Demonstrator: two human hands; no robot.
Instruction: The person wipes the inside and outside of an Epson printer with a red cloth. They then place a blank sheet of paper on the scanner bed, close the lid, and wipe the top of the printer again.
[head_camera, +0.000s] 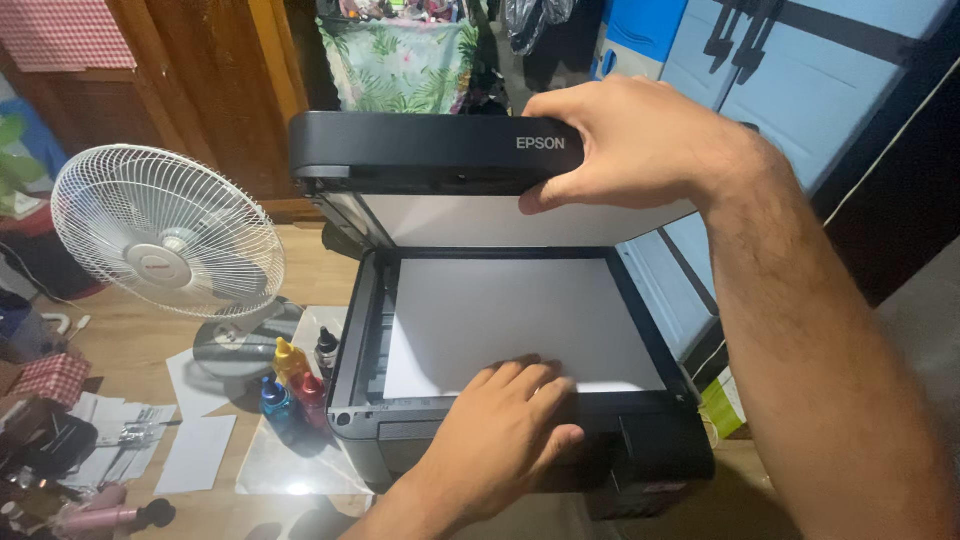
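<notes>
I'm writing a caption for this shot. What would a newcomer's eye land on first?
The open printer-scanner in the middle: the right hand holds its black lid raised, while the left hand presses a white sheet flat on the glass. To the left stand a white table fan and small ink bottles with coloured caps.

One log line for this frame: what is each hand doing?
right hand: holds scanner lid raised | left hand: flat on white sheet on scanner bed | nearby: ink bottles, fan
</notes>
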